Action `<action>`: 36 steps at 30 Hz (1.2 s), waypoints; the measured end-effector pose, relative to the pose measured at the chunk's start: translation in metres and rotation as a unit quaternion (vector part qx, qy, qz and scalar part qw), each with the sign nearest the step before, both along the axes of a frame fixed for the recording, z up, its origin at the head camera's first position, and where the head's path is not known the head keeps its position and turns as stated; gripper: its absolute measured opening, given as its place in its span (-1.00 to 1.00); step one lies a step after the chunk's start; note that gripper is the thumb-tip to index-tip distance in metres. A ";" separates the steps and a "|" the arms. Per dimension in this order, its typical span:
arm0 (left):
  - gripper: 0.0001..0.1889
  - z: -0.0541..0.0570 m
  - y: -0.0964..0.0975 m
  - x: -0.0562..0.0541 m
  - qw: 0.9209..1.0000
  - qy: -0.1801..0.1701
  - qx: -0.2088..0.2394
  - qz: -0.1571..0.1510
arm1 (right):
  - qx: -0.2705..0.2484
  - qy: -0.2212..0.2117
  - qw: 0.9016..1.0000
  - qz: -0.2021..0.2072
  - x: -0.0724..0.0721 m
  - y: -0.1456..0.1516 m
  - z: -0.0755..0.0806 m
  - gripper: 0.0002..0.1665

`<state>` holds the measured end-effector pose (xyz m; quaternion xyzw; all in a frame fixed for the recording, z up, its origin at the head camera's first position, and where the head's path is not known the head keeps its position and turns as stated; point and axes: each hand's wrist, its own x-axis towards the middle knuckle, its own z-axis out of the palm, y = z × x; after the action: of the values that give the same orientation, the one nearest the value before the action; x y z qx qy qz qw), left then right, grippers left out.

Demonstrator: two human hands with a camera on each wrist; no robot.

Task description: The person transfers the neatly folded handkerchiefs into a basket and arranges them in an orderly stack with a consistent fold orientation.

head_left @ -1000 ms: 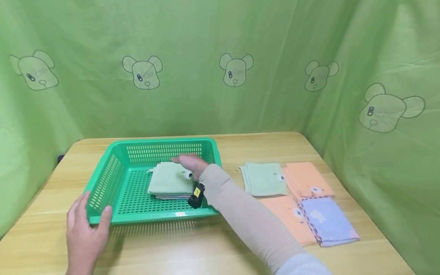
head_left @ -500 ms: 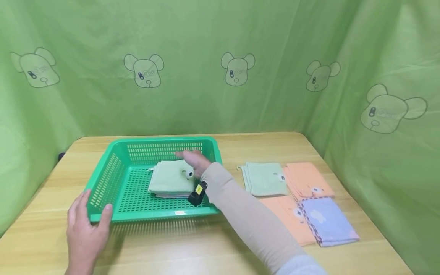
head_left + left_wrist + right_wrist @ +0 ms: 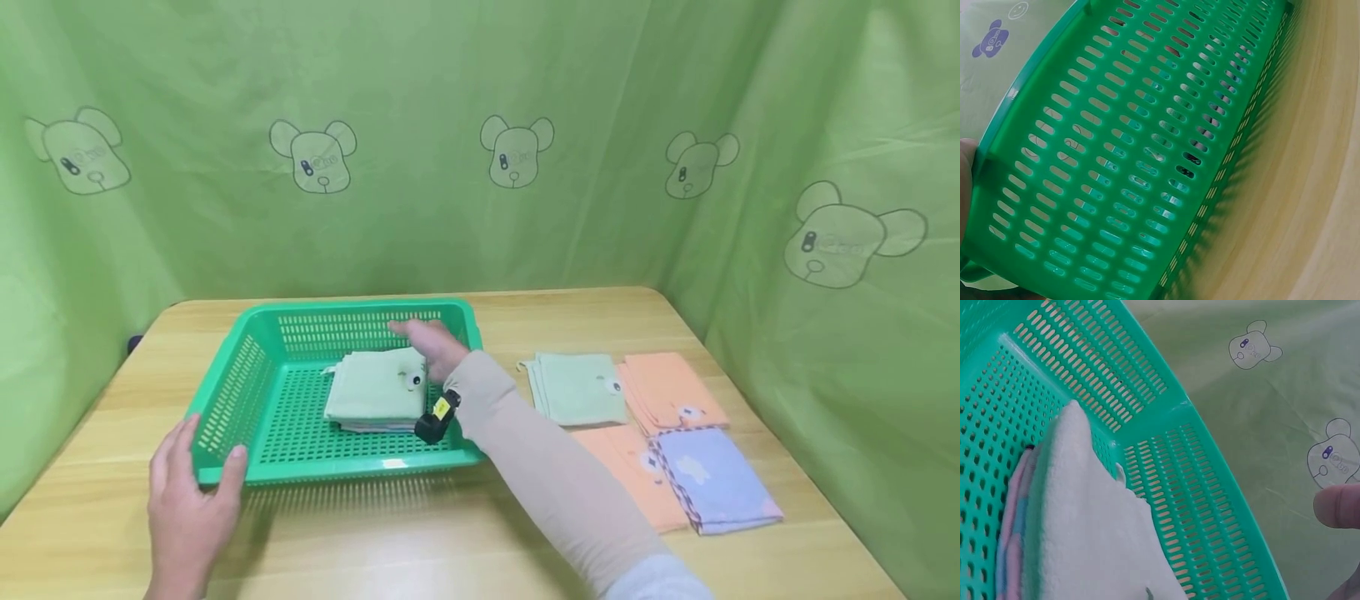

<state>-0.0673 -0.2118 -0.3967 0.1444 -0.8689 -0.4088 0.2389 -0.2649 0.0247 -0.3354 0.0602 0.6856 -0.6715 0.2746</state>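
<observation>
My left hand (image 3: 191, 500) holds the front left corner of a green plastic basket (image 3: 352, 472), fingers along the left side and thumb at the front rim. In the left wrist view only a bit of a digit shows beside the perforated wall (image 3: 1085, 150). Folded cloths lie stacked in the basket, a pale green cloth (image 3: 371, 387) with an eye design on top. My right hand (image 3: 437, 343) reaches over the stack's right end, fingers extended. The right wrist view shows its thumb (image 3: 1338, 506) away from the stack, whose lower layers (image 3: 1013, 531) are pink and blue.
Right of the basket lie a folded pale green cloth (image 3: 577, 389), two orange cloths, one behind (image 3: 671, 387) and one nearer (image 3: 630, 475), and a blue-purple cloth (image 3: 720, 479). Green curtains (image 3: 420, 233) with bear drawings surround the wooden table (image 3: 360, 550).
My right hand has drawn slightly up and to the right from the stack's top. The left hand keeps its place at the basket corner, and the cloths lie much as before.
</observation>
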 end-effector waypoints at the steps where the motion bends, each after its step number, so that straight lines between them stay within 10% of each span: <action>1: -0.29 0.000 0.000 0.000 1.000 -0.002 0.001 -0.001 | 0.007 0.005 1.000 -0.005 0.001 0.001 0.001 -0.19; 36: -0.29 0.000 0.001 -0.001 1.000 -0.007 0.002 0.001 | 0.048 0.076 0.996 0.017 -0.010 0.057 0.034 -0.25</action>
<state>-0.0679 -0.2110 -0.3962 0.1486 -0.8695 -0.4094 0.2331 -0.2745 0.0820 -0.3017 0.0100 0.7367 -0.6358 0.2299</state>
